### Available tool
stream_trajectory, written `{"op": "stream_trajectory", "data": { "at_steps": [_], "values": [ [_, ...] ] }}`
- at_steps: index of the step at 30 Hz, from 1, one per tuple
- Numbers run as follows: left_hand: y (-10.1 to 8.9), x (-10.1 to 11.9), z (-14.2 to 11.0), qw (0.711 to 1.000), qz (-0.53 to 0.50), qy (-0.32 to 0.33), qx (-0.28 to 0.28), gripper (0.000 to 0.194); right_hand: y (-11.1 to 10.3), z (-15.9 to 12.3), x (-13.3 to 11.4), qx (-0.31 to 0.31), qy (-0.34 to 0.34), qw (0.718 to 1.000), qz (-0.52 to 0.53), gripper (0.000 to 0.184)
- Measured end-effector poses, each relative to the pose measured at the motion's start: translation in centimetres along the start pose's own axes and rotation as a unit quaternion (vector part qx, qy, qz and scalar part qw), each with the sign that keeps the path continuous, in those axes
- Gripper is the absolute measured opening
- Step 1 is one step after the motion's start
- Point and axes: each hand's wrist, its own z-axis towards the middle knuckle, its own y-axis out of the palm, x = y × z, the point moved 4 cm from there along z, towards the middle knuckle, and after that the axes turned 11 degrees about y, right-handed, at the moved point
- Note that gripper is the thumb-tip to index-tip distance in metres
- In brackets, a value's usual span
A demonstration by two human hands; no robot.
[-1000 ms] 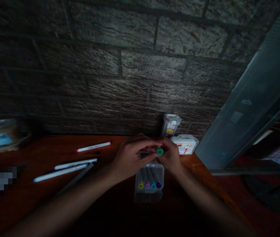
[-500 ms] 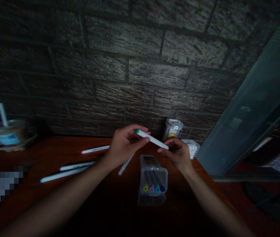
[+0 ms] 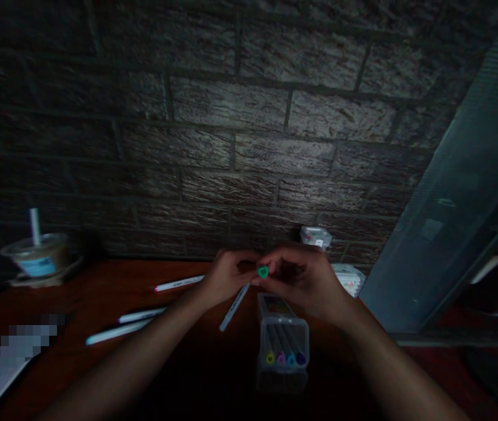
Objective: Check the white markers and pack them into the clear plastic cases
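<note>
A green-ended marker [image 3: 262, 271] is held above the table with its green end turned toward me; its barrel is mostly hidden behind fingers. My left hand [image 3: 225, 278] pinches it from the left, and my right hand [image 3: 305, 280] closes on it from the right. Below my right hand lies a clear plastic case [image 3: 282, 320], its open end facing me, with several markers [image 3: 284, 348] in yellow, pink, blue and purple inside. A loose marker [image 3: 234, 310] lies on the table just left of the case.
More loose markers [image 3: 120, 331] and a pink-tipped marker [image 3: 179, 283] lie left on the wooden table [image 3: 113, 278]. A plastic cup with a straw [image 3: 38, 260] stands far left. Another clear case [image 3: 316, 236] and a white pack [image 3: 349, 279] are by the brick wall [image 3: 253, 152].
The marker has turned from lying crosswise to pointing its green end at me. My right hand has moved left, meeting my left hand. The view has shifted slightly.
</note>
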Motion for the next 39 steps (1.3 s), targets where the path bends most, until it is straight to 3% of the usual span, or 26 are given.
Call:
{"op": "stream_trajectory", "data": {
  "at_steps": [3,6,10,14,18,20,25,27,31,34,37,39],
  "values": [
    [-0.8,0.5,0.4,1.0,0.014,0.01,0.026,0.012,0.2,0.7,-1.0,-0.009,-0.029,0.999,-0.035,0.012],
    [-1.2,0.5,0.4,0.998,0.033,0.025,0.039,0.014,-0.3,0.8,-1.1,-0.034,-0.006,0.999,-0.035,0.02],
    [-1.0,-0.2,0.1,0.997,0.039,0.037,0.048,0.013,-2.9,0.4,-1.2,-0.044,0.044,0.998,-0.024,0.042],
    [-0.7,-0.4,-0.1,0.997,0.046,0.031,0.044,0.02,-6.1,-0.3,-1.9,-0.01,0.045,0.998,-0.037,0.046],
    [-0.2,0.3,0.2,0.998,0.05,0.037,0.012,0.019,-6.5,-0.8,-2.6,-0.018,0.015,0.995,-0.093,0.05],
    [0.1,0.6,0.2,0.998,0.045,0.039,-0.01,0.02,-6.0,-0.8,-3.0,-0.043,-0.007,0.991,-0.124,0.048],
    [0.2,0.8,0.0,0.997,0.062,0.02,-0.039,0.019,-5.6,-0.6,-3.2,-0.074,-0.013,0.99,-0.121,0.024],
    [-0.1,0.9,0.0,0.997,0.07,0.006,-0.02,0.023,-6.0,-0.4,-2.8,-0.054,-0.004,0.991,-0.126,0.019],
    [-0.5,1.2,0.4,1.0,0.014,-0.014,0.014,0.028,-7.5,0.2,-1.4,0.044,0.036,0.993,-0.101,0.017],
    [-0.3,1.5,0.7,0.999,-0.043,-0.029,0.012,0.02,-8.5,1.1,0.2,0.092,0.091,0.991,-0.038,0.029],
    [-0.4,1.6,0.8,0.997,-0.065,-0.036,0.019,0.021,-9.4,1.8,2.2,0.094,0.155,0.983,0.012,0.038],
    [-0.8,1.7,0.9,0.997,-0.059,-0.036,0.046,0.021,-9.8,2.1,3.6,0.064,0.182,0.98,0.042,0.039]
  ]
}}
